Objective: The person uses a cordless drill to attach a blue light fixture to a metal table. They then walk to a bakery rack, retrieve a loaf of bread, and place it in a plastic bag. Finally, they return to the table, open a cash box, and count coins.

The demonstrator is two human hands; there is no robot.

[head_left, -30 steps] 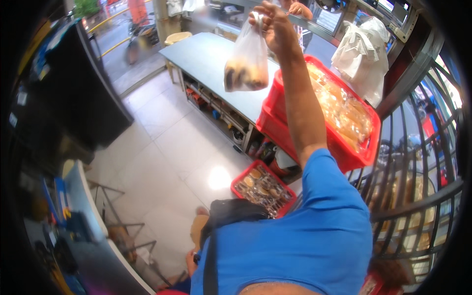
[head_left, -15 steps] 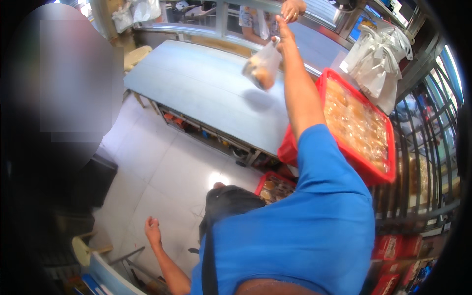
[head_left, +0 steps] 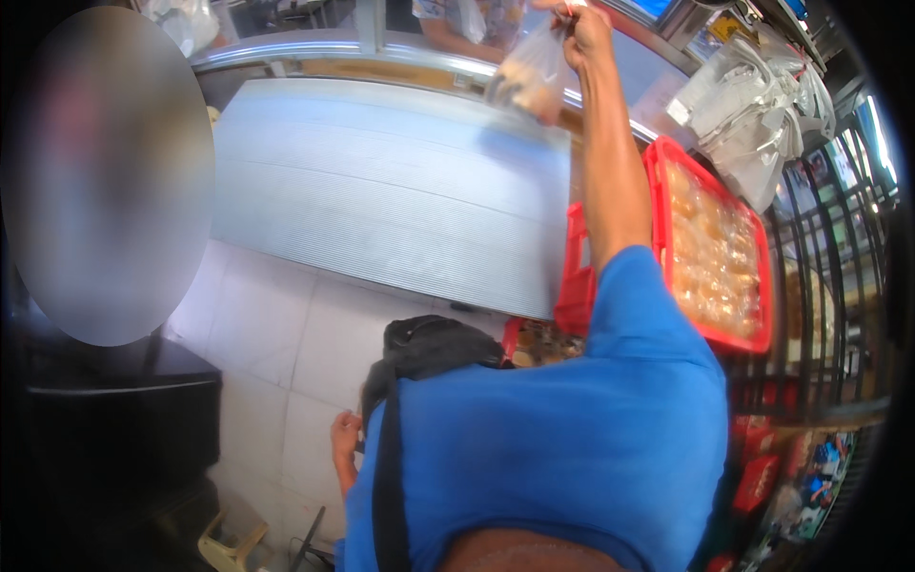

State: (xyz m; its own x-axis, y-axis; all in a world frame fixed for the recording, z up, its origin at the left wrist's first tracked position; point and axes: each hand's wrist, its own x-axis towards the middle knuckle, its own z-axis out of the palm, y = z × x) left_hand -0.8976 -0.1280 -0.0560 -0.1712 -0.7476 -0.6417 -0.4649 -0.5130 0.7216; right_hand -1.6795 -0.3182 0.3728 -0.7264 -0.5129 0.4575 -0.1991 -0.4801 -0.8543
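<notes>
Plastic bag [head_left: 541,59] has moved forward, contents [head_left: 526,93] blurred.

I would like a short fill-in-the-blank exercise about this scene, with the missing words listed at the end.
1. Holding a plastic bag, the right hand is ____ in the picture than the left hand.
2. The person's shirt is ____.
3. The strap over the shirt is ____.
4. In the picture, the crate of wrapped items is to the ____ of the table.

Missing words: higher; blue; black; right.
</notes>
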